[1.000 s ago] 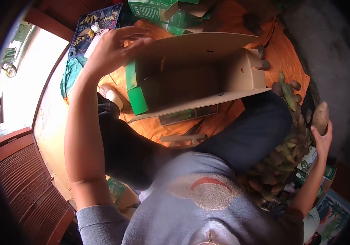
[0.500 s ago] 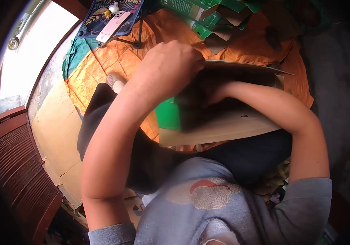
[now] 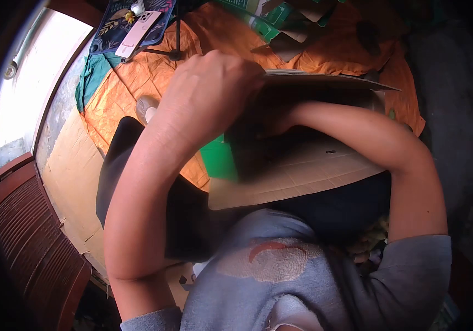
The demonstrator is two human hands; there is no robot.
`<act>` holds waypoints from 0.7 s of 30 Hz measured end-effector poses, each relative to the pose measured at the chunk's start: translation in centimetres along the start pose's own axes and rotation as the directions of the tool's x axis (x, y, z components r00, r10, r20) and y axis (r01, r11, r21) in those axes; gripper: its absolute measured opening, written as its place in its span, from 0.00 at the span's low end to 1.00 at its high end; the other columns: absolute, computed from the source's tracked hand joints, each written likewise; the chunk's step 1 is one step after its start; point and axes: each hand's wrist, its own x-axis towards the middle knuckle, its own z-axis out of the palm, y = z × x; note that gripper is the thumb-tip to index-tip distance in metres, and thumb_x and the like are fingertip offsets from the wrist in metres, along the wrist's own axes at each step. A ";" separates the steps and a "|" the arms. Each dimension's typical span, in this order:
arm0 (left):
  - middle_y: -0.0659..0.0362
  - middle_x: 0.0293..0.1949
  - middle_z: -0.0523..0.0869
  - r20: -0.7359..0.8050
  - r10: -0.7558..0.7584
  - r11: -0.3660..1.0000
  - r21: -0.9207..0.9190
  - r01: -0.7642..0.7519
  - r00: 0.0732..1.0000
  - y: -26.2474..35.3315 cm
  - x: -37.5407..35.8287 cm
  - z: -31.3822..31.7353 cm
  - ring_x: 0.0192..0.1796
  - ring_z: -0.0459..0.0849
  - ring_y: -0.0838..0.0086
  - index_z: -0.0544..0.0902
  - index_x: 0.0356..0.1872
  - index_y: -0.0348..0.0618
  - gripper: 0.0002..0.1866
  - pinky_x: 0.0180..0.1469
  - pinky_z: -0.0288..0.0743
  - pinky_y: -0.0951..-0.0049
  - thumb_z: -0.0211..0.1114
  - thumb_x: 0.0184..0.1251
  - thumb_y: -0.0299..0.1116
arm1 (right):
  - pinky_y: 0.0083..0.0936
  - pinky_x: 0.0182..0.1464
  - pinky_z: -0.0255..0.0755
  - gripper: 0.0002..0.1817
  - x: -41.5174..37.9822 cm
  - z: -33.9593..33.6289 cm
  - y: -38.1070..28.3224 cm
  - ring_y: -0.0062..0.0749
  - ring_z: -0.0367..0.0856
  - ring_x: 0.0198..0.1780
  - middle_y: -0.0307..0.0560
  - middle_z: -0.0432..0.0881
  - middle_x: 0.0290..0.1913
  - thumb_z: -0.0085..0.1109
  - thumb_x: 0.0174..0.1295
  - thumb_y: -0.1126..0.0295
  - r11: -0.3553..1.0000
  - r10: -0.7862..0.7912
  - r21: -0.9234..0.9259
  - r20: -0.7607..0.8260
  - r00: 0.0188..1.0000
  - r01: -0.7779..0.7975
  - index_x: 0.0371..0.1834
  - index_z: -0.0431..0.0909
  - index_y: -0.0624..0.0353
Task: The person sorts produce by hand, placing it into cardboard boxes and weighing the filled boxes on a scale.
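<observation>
Since 1 second ago, your right hand (image 3: 280,122) has moved from the far right, where it held a tuber, into the cardboard box (image 3: 291,179). At left, a pink phone (image 3: 139,34) lies on a patterned tray table (image 3: 105,43). Your left hand (image 3: 214,83) curls by the box's far flap, fingertips hidden; I cannot tell its grip. The box stands open before you, above your legs. Shadow hides your right fingers, so I cannot tell their state.
</observation>
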 end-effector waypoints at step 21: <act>0.56 0.57 0.78 -0.213 -0.469 0.813 -0.484 0.325 0.857 -12.2 -2.1 -1.7 0.62 0.74 0.65 0.76 0.56 0.40 0.38 0.65 0.64 0.63 0.30 0.70 0.62 | 0.19 0.35 0.69 0.18 -38.4 41.9 -4.8 0.20 0.76 0.36 0.39 0.81 0.41 0.55 0.59 0.76 -0.112 0.967 0.944 0.175 -0.183 0.310 0.54 0.73 0.60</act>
